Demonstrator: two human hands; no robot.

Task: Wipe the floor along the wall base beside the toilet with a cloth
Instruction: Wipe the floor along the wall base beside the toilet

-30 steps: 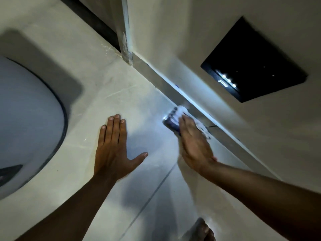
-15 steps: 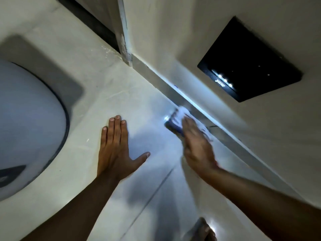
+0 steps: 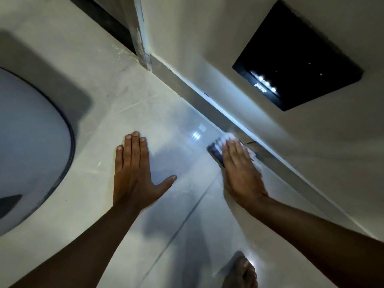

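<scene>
The right hand [image 3: 242,173] lies flat, fingers straight and together, pressing a cloth [image 3: 218,147] onto the floor [image 3: 182,129] against the skirting [image 3: 187,96] at the foot of the right wall [image 3: 207,38]. The cloth shows a dark blue edge on its left side and a white, soft-looking bunch past the fingertips; the rest is hidden under the palm. The left hand [image 3: 135,173] rests palm down on the tile to the left, fingers stretched out, thumb spread wide, holding nothing. The floor is pale, glossy tile with thin grout lines and a small bright reflection near the cloth. The toilet [image 3: 31,142] curves in at far left, smooth and white with a dark rim line. A flat black square panel [image 3: 301,55] with small lights sits on the wall. A bare foot [image 3: 241,273] shows at the near edge.
</scene>
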